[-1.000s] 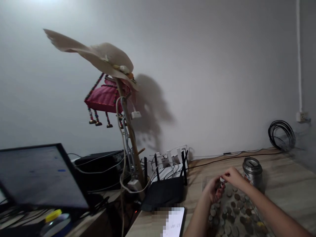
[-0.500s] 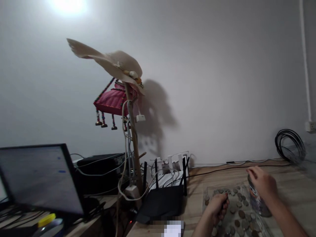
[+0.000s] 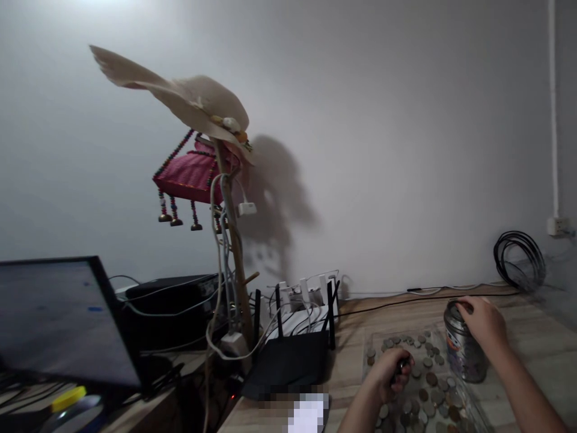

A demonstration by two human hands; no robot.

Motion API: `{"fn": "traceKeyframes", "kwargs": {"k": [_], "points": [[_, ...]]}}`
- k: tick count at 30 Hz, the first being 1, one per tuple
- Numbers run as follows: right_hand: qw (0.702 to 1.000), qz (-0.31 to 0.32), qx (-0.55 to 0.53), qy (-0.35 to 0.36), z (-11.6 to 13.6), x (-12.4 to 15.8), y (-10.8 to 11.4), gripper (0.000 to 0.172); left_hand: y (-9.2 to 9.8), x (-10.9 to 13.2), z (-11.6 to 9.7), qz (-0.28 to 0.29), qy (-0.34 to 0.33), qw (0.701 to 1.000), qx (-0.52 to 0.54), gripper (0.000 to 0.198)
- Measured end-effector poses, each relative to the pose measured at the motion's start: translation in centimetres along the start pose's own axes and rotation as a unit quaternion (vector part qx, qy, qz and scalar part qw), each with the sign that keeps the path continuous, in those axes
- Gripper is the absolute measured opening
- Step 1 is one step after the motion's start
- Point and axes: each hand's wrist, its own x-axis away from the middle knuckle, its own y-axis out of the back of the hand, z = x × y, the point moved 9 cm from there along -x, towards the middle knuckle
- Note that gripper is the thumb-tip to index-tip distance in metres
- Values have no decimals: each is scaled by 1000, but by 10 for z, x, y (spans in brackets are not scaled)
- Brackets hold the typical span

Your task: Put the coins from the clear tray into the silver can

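Resting on the lid of the silver cylindrical metal tin, the right hand covers the tin's top from the two o'clock side. Its fingertips bend down onto the lid, and whether they pinch anything cannot be told. The tin stands upright on the pale wooden tabletop, at the three o'clock edge of a clear plastic sheet strewn with loose brown and silver coins.

At nine o'clock from the tin, the left hand sits low over the coins. It is curled closed around a small dark object that is too blurred to name.

Farther out at nine o'clock lies a black router with upright antennas. A lit phone screen is at seven o'clock from it, near the bottom edge.

Behind the router rises a thin wooden pole draped with white cables. It carries a cream wide-brimmed straw hat and a pink woven bag with beaded tassels.

A dark flat monitor stands at the far nine o'clock side. At one o'clock from the tin, a coil of black cable leans against the wall below a white wall socket.
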Motion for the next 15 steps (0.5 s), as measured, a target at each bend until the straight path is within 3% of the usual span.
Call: {"fn": "traceKeyframes", "kwargs": {"k": [3,6,8,12,15], "points": [[996,-53,-44,55,19,4,10,28,3,0,0,-17,-6,1000,3,15],[992,-52,-87,80,36,10,8,27,5,1,-7,-29,-53,998,-16,20],[987,12,-114,109,55,16,-5,26,5,2,-12,-32,-82,996,-21,28],[951,218,-132,173,98,47,-48,21,1,6,-18,-29,-109,993,-23,41],[943,263,-132,155,110,60,-62,23,-6,9,-20,-2,-112,993,-34,42]]}}
